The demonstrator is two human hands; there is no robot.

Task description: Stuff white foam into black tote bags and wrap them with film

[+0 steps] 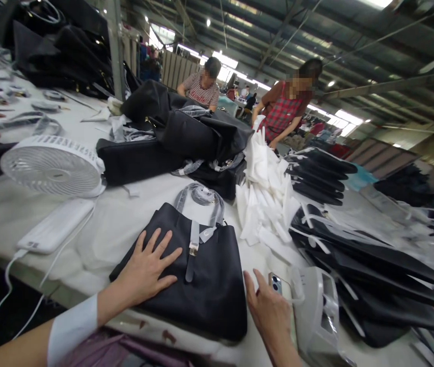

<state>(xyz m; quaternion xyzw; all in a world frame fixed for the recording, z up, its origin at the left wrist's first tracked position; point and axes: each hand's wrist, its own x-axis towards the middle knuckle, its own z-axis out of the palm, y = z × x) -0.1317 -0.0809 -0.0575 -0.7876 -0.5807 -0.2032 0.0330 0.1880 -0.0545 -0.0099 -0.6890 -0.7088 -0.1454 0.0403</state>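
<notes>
A black handbag (pixel 209 275) lies flat on the white table (pixel 125 219) in front of me, its wrapped handles (pixel 201 196) pointing away. My left hand (pixel 146 267) rests flat on the bag's left half, fingers spread. My right hand (pixel 268 311) is beside the bag's right edge, fingers stretched toward a phone (pixel 276 283) lying on the table; it holds nothing.
A white fan (pixel 52 165) and a power bank (pixel 54 226) lie left. A pile of white paper pieces (pixel 266 193) and stacks of black bags (pixel 354 265) lie right; more bags (pixel 186 137) behind. A grey device (pixel 318 311) sits near right. Two people work across the table.
</notes>
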